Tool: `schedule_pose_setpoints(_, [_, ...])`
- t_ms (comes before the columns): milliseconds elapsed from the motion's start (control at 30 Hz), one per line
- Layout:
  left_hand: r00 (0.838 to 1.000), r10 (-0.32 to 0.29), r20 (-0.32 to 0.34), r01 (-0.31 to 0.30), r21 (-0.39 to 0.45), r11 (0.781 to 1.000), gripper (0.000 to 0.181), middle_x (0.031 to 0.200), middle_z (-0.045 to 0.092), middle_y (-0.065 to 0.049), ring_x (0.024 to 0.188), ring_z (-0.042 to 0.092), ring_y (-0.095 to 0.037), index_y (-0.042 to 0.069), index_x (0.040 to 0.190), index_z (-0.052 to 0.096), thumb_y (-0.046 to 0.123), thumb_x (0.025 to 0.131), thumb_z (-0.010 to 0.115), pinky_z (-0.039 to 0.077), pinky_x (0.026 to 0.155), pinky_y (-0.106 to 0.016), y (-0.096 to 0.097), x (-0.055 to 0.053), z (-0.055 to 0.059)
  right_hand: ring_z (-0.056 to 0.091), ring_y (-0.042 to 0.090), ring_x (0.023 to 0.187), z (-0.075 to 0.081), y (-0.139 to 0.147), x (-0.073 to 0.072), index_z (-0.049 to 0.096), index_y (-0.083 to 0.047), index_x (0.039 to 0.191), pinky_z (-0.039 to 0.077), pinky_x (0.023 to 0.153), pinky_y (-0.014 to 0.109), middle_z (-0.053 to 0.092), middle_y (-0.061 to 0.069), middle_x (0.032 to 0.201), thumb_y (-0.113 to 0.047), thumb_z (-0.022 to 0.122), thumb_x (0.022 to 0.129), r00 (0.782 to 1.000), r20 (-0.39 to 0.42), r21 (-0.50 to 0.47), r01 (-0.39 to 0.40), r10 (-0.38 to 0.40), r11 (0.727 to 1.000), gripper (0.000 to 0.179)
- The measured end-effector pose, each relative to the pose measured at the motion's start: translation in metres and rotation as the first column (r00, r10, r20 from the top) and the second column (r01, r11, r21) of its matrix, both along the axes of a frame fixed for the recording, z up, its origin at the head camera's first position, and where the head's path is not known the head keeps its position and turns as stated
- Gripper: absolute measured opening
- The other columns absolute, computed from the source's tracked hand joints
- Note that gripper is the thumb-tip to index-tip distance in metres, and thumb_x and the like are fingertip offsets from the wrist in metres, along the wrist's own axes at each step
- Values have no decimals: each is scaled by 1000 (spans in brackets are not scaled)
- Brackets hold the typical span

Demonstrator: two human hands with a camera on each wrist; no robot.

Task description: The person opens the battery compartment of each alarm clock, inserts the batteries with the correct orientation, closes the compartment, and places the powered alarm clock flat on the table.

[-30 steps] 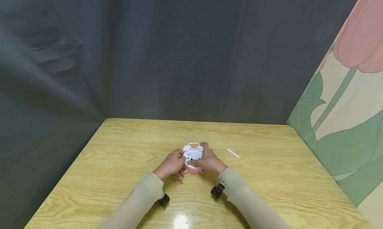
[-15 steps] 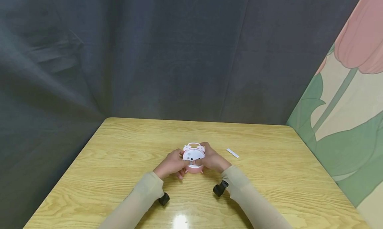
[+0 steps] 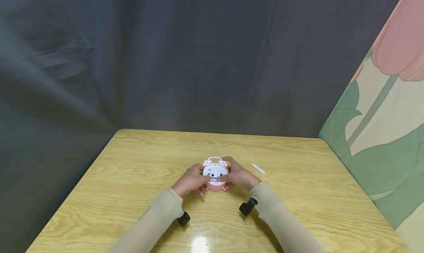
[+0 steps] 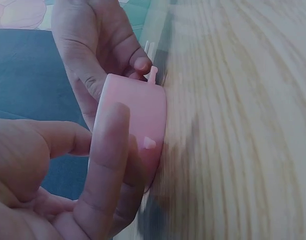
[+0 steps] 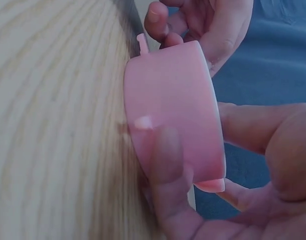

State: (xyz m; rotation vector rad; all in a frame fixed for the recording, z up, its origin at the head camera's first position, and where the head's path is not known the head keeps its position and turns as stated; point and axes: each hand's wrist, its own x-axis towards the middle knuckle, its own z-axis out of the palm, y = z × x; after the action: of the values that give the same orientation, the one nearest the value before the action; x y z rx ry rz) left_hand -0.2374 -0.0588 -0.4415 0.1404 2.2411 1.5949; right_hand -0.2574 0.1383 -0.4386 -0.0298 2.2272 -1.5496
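Observation:
A pink twin-bell alarm clock (image 3: 215, 168) lies on the table with its white back facing up, its handle and bells away from me. My left hand (image 3: 191, 180) grips its left side, the thumb laid over the back. From the other side my right hand (image 3: 241, 175) holds the clock, its thumb also on the back beside a pale slot between the two thumbs. In both wrist views the pink casing (image 4: 142, 105) shows edge-on, with fingers curled along its side and its small feet sticking out. The thumbs partly hide the slot's contents.
A small white strip (image 3: 258, 168), like a battery cover, lies on the wooden table (image 3: 149, 153) to the right of the clock. A dark curtain (image 3: 205, 61) hangs behind the table, and a flower-patterned wall (image 3: 381, 135) stands at the right.
My right thumb has drawn back to the right across the clock's back, uncovering more of it and the pale slot. My left thumb has shifted inward onto the back.

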Motion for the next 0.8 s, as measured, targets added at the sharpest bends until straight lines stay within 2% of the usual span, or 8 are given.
schedule_pose_setpoints(167, [1000, -3, 11, 3, 23, 1000, 42, 73, 64, -16, 49, 57, -15, -5, 128, 44, 9, 92, 60, 57, 46, -28, 0, 0, 0, 62, 21, 65, -1, 0, 2, 22, -12, 156, 57, 56, 31, 53, 21, 116, 0, 72, 88, 1000, -26, 32, 18, -17, 999, 86])
schedule_pose_setpoints(400, [1000, -10, 5, 10, 24, 1000, 43, 74, 65, -17, 49, 58, -15, -6, 129, 43, 10, 93, 59, 58, 47, -30, -1, -3, -1, 56, 23, 92, -3, -1, 4, 22, -7, 155, 49, 64, 27, 52, 21, 127, -8, 76, 86, 995, -91, 137, 57, -45, 989, 87])
schedule_pose_setpoints(467, [1000, -13, 1, 13, 22, 1000, 43, 74, 65, -17, 49, 58, -15, -7, 130, 43, 10, 94, 60, 58, 48, -30, -1, -3, -2, 55, 22, 86, -4, -1, 4, 23, -7, 155, 46, 61, 26, 55, 19, 121, -9, 76, 86, 994, -103, 153, 64, -48, 986, 87])
schedule_pose_setpoints(633, [1000, -10, -19, 10, -8, 1000, 41, 72, 66, -16, 47, 59, -14, -5, 124, 47, 13, 93, 66, 59, 48, -31, -2, -4, -2, 46, 15, 59, -4, -1, 5, 24, -7, 155, 38, 50, 24, 56, 14, 104, -8, 76, 85, 993, -104, 119, 72, -59, 990, 87])
schedule_pose_setpoints(800, [998, -7, -56, 4, -51, 999, 35, 68, 67, -15, 44, 60, -15, -2, 111, 51, 15, 90, 73, 58, 46, -31, -2, -5, -2, 44, 13, 58, -5, -1, 7, 27, -3, 153, 38, 50, 24, 55, 13, 98, -10, 79, 83, 989, -132, 119, 82, -67, 989, 87])
